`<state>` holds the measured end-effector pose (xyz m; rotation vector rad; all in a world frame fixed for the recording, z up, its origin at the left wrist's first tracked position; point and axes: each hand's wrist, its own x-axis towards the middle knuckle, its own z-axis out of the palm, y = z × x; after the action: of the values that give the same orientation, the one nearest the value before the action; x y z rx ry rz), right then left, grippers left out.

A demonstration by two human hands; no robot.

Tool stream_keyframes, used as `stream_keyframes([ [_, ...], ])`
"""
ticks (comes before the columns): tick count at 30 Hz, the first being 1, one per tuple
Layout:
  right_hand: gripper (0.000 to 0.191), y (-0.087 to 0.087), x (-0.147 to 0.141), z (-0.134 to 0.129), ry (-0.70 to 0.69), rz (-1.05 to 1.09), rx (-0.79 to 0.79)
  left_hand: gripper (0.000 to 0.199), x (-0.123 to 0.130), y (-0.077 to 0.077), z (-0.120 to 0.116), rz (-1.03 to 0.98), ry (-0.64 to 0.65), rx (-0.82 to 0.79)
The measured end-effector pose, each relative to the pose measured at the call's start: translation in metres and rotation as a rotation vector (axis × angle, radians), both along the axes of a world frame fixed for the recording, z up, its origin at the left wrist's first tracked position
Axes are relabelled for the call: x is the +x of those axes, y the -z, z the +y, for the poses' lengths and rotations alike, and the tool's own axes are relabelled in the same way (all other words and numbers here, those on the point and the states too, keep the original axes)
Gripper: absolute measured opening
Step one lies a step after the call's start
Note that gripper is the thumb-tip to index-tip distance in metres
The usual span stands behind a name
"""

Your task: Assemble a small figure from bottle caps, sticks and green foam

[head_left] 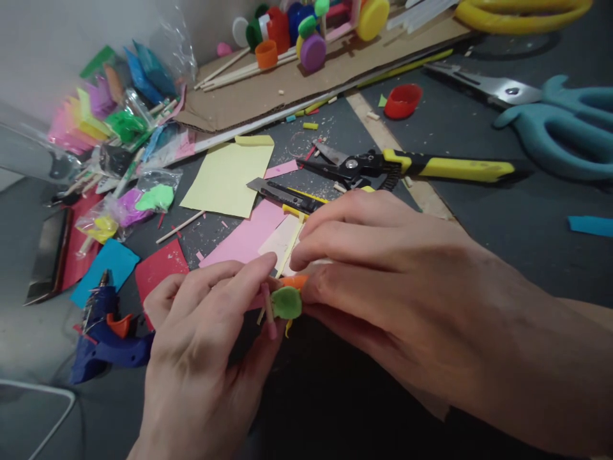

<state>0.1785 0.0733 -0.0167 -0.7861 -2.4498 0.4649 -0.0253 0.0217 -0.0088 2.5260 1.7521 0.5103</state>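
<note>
Between my two hands is a small craft piece with a green clay blob [287, 302], an orange part [294, 281] beside it and a short stick with pink ends [269, 310]. My left hand [205, 338] is closed on its left side, thumb below and forefinger above. From the right, my right hand [378, 275] closes its fingers round the orange end, hiding most of it. A thin yellow strip hangs under the piece. Just beyond my fingers lie a utility knife [292, 197], pink paper [244, 236] and a pale yellow sheet [230, 176].
Yellow-handled pliers [431, 165], teal scissors [550, 108] and a red cap [403, 101] lie behind and right. A blue glue gun [110, 338] rests at left, near bagged clay [153, 198]. Cardboard [268, 89] along the back carries colourful caps and sticks. Scraps litter the table.
</note>
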Motion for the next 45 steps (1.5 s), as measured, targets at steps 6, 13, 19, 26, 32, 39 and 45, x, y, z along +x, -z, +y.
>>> stream_keyframes([
  [6, 0.029, 0.0, 0.003, 0.001, 0.043, -0.063, 0.124, 0.034, 0.0, 0.001, -0.001, -0.003, 0.013, 0.008],
  [13, 0.022, 0.001, 0.008, 0.01, 0.035, 0.028, 0.005, 0.035, 0.0, 0.001, 0.0, -0.001, 0.026, 0.028],
  [19, 0.014, 0.007, 0.006, 0.008, -0.01, 0.096, -0.027, 0.034, 0.0, 0.0, 0.0, 0.008, 0.023, 0.026],
  [26, 0.016, 0.005, 0.003, 0.009, -0.019, 0.098, -0.025, 0.034, 0.0, 0.0, -0.001, 0.016, 0.017, 0.018],
  [32, 0.02, 0.005, 0.004, 0.01, -0.03, 0.063, -0.034, 0.036, 0.002, 0.002, 0.0, 0.01, -0.001, -0.002],
  [39, 0.022, 0.0, 0.01, 0.011, 0.077, 0.056, 0.033, 0.043, -0.001, -0.001, -0.001, 0.001, 0.02, -0.011],
  [45, 0.024, 0.004, 0.013, 0.019, 0.13, 0.044, 0.065, 0.05, -0.003, -0.005, -0.003, -0.004, 0.023, -0.027],
])
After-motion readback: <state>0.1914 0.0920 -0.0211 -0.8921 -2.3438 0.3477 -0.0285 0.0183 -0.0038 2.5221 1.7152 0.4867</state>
